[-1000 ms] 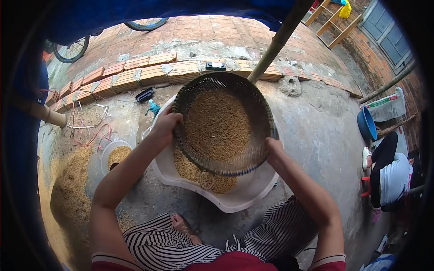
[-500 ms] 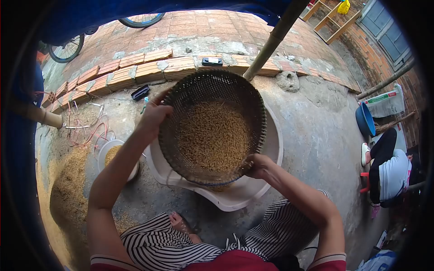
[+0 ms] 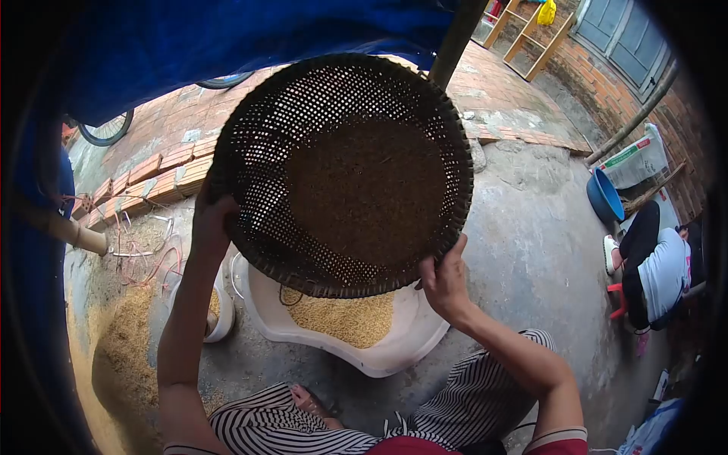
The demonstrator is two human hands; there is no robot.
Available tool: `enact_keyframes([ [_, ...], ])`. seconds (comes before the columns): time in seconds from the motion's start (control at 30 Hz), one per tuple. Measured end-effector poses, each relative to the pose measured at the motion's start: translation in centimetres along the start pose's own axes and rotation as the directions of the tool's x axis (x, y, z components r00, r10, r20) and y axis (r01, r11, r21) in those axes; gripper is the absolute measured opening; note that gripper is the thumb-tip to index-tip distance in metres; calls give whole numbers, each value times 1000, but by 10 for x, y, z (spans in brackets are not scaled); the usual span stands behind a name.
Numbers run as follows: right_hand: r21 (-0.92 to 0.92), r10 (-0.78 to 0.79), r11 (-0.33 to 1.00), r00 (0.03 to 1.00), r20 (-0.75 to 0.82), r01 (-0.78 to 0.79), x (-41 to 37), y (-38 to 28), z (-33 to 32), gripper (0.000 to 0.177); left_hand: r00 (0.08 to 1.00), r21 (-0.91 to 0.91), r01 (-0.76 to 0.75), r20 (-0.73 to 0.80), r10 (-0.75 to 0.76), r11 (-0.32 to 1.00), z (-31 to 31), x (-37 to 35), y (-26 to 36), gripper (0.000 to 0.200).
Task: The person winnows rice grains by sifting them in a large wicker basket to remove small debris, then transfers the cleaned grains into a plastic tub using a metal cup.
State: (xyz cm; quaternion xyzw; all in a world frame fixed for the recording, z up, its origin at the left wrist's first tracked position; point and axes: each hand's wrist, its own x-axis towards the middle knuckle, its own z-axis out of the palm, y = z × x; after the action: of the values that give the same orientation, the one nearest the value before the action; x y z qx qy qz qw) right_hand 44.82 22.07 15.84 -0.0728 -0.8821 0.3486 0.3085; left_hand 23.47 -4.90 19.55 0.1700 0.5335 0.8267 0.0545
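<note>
Both arms reach forward, elbows bent out, the left hand [image 3: 214,220] gripping the sieve [image 3: 262,144] at its left rim, the right hand [image 3: 446,282] at its near right. The sieve is raised, tilted, above the white tub [image 3: 413,345], grain [image 3: 341,320] inside.

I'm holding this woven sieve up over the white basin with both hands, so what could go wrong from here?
The sieve is tilted, so the grain in it might slide over the rim and miss the basin, landing on the floor. The left hand and right hand grip only its edge, so it might slip. Its far rim appears close to the pole and might knock it, though the gap is unclear.
</note>
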Motion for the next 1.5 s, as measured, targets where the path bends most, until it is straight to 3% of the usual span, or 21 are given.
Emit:
enact_keyframes([
  [0.07,-1,505,855,832,228,-519,-3,10,2,30,982,-22,187,28,-186,982,-23,15,-59,58],
  [0.13,-83,516,853,809,281,-515,-7,19,-6,32,842,37,536,-90,-531,843,-21,-1,-98,57],
  [0.2,-192,630,768,669,393,-611,-15,39,-8,24,761,6,648,-46,-647,761,-42,-12,-141,58],
  [0.3,-121,683,665,535,498,-737,-18,28,-18,22,775,36,632,7,-632,774,-45,-18,-131,61],
  [0.43,-26,570,783,699,432,-622,-10,9,-29,28,931,-46,366,17,-366,929,-8,-14,-52,60],
  [0.5,-69,301,954,925,230,-293,-15,3,-29,29,988,-34,153,40,-152,988,17,-18,-8,59],
  [0.6,24,358,929,913,194,-370,-4,5,-23,28,985,8,148,89,-148,989,10,0,-21,58],
  [0.67,-91,426,904,866,263,-417,9,8,-23,31,942,-99,331,-14,-334,938,6,10,-67,55],
  [0.73,-78,646,731,651,398,-677,14,22,-20,36,839,15,543,-43,-542,840,-31,22,-130,56],
  [0.83,-110,582,773,630,514,-625,-13,87,-7,41,757,99,646,45,-652,757,-51,9,-142,38],
  [0.87,-116,577,757,575,580,-643,-14,92,-5,42,762,100,640,44,-646,762,-56,6,-140,38],
  [0.93,-73,554,782,637,536,-619,-12,64,-13,38,814,91,580,-15,-581,810,-45,-3,-106,45],
  [0.97,-84,541,816,706,457,-571,-4,28,-24,35,868,-66,494,-15,-496,867,-21,-10,-77,58],
  [1.07,-80,515,849,784,345,-522,-1,-4,-33,36,993,95,113,10,-114,989,12,-20,-9,60],
  [1.2,131,372,905,902,220,-405,17,-15,-27,37,998,154,-60,30,56,986,19,1,11,55],
  [1.27,113,489,822,794,362,-558,34,6,-16,36,970,66,243,4,-244,968,-3,31,-32,49],
  [1.33,35,532,813,765,365,-582,29,44,-1,35,934,-124,356,90,-346,926,-13,41,-81,46],
  [1.4,-226,505,863,769,392,-452,2,96,13,34,847,121,531,-36,-531,839,-24,29,-102,49],
  [1.43,-122,590,771,630,505,-625,-1,96,15,36,792,80,610,-71,-606,788,-33,23,-117,50],
  [1.47,-122,587,773,630,509,-622,-1,97,12,36,793,77,609,-76,-605,789,-49,18,-124,50],
  [1.5,-77,582,709,520,625,-701,7,70,-1,35,764,105,645,-100,-637,757,-56,12,-125,52],
])
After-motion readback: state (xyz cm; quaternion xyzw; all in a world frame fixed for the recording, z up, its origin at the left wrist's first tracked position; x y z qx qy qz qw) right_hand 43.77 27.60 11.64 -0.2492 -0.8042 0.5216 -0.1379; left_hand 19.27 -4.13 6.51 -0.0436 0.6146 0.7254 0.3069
